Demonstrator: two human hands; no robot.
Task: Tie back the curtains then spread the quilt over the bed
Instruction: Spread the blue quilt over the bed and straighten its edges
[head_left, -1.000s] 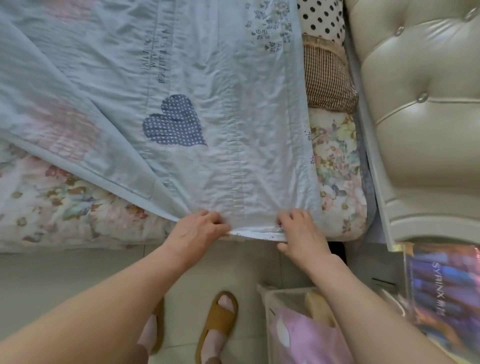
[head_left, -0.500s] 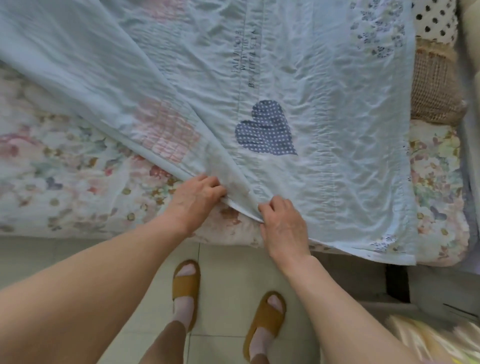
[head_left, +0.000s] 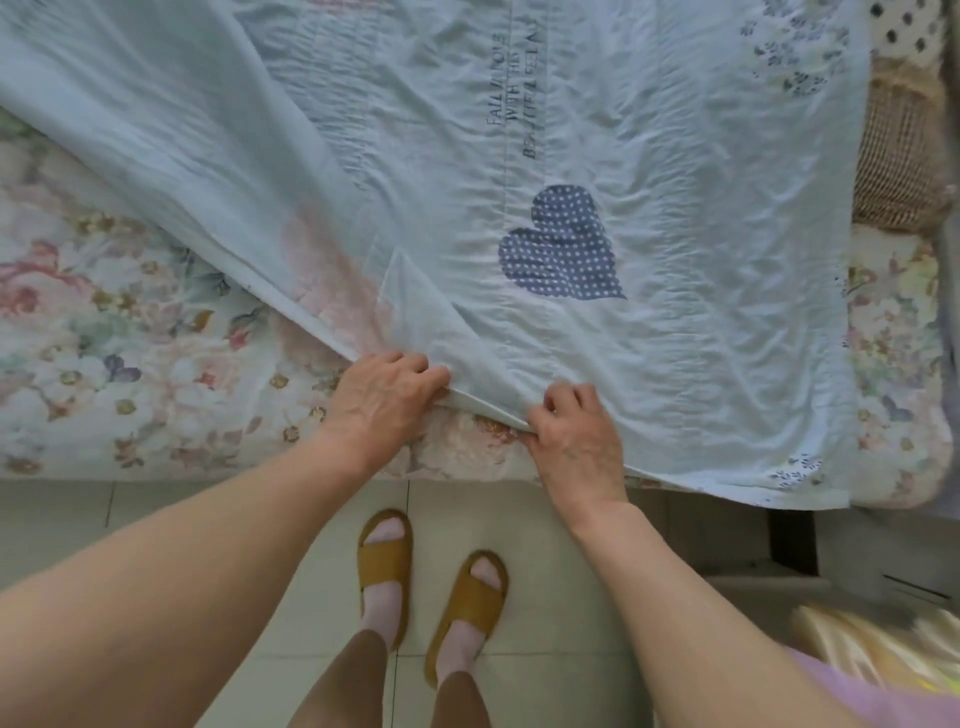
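Head view: I see my left hand (head_left: 384, 397) and right hand (head_left: 576, 441), fingers curled, both pinching the quilt (head_left: 597, 130) edge at the bed's (head_left: 104, 338) near side.

Floor (head_left: 156, 525): pale glossy tiles with thin grout lines, running 7 to 5 o'clock. Floral mattress cover (head_left: 104, 338) from 9 to 3 o'clock. Checked pillow (head_left: 893, 156) and polka-dot pillow (head_left: 904, 31) at 2 o'clock. Soft, even daylight.

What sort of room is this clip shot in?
Most likely a bedroom: a bed with a floral sheet, a pale blue quilt over it, pillows at one end, tiled floor.
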